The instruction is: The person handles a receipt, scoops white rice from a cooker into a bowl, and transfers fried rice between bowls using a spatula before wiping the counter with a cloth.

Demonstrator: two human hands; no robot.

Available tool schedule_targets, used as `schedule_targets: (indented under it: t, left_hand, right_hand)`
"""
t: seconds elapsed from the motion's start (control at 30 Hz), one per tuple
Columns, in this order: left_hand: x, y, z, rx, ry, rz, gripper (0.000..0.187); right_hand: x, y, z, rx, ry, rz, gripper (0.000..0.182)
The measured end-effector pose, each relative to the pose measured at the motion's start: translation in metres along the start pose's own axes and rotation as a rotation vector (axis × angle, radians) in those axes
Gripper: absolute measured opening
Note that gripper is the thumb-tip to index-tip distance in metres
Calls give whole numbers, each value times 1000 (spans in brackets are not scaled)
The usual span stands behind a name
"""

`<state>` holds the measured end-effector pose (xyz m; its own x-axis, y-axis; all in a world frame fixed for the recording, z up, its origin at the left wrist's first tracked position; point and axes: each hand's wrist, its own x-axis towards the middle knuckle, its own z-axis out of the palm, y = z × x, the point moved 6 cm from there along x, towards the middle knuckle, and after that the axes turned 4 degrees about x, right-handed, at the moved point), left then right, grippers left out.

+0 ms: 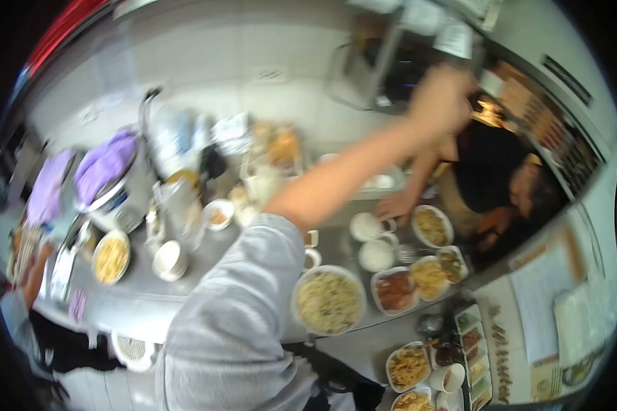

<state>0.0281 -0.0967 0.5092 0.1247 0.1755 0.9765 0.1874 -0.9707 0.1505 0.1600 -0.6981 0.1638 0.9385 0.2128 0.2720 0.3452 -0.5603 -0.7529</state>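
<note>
My right hand (442, 99) is raised high at the end of my outstretched arm in a grey sleeve (233, 322). It is close to the hanging paper slips (454, 35) and the shelf at the upper right. The hand is blurred, so I cannot tell whether it grips anything. Below my arm, on the steel counter (144, 301), stand a large bowl of noodles (328, 301) and two white bowls of rice (377, 255). My left hand is out of sight.
Another person in a black top (493, 171) leans in from the right, a hand (394, 204) beside a plate of fried rice (432, 226). Several food plates (394, 291) fill the counter's right. A purple-covered rice cooker (106, 171) stands left, by a yellow dish (111, 259).
</note>
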Motion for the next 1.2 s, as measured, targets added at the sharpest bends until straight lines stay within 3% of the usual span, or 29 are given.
schedule_targets:
  t: [0.03, 0.1, 0.13, 0.17, 0.2, 0.23, 0.3, 0.37, 0.43, 0.5, 0.57, 0.73, 0.83, 0.87, 0.97, 1.1, 1.2]
  left_hand:
    - [-60, 11, 4, -366, -231, -213, 29]
    - [-180, 50, -29, -579, -522, -483, 14]
    - [-251, 63, -37, -696, -703, -645, 12]
    - [-300, 79, -69, -662, -596, -735, 14]
    - [-337, 92, -103, -553, -561, -667, 20]
    - [-384, 99, -132, -505, -594, -833, 25]
    - [-462, 112, -202, -359, -621, -1213, 32]
    - [-507, 123, -278, -229, -363, -1458, 35]
    - [-527, 137, -355, 125, -426, -1673, 36]
    - [-535, 158, -416, 420, -125, -1438, 30]
    - [-530, 193, -456, 492, 17, -1538, 26]
    - [-572, 269, -516, 668, 176, -1683, 20]
    - [-607, 299, -546, 665, 392, -1800, 22]
    - [-618, 303, -559, 641, 485, -1848, 22]
    - [-615, 288, -609, 718, 608, -1737, 23]
    - [-585, 213, -702, 809, 585, -1569, 23]
    - [-510, 118, -763, 849, 308, -1374, 22]
  right_hand:
    - [-3, -37, 30, -21, -22, -51, 16]
    - [-23, -146, 88, -132, -81, 36, 19]
    - [-19, -125, 131, -32, -147, -238, 23]
    - [-19, -106, 172, 83, -220, -511, 26]
    - [-38, -142, 193, 297, -568, -399, 18]
    - [-68, -180, 216, 486, -915, -252, 12]
    - [-112, -233, 241, 420, -1147, -315, 31]
    - [-156, -253, 270, 485, -1394, -391, 24]
    - [-197, -268, 296, 471, -1568, -609, 18]
    - [-244, -308, 298, 492, -1746, -810, 11]
    - [-285, -337, 308, 486, -1775, -1049, 16]
    - [-382, -393, 335, 647, -1804, -1155, 30]
    - [-423, -426, 351, 706, -1491, -1437, 37]
    - [-433, -432, 370, 605, -1526, -1350, 41]
    - [-444, -457, 409, 571, -1256, -1292, 45]
    - [-464, -455, 443, 308, -1352, -1436, 44]
    - [-468, -442, 476, 214, -1453, -1346, 30]
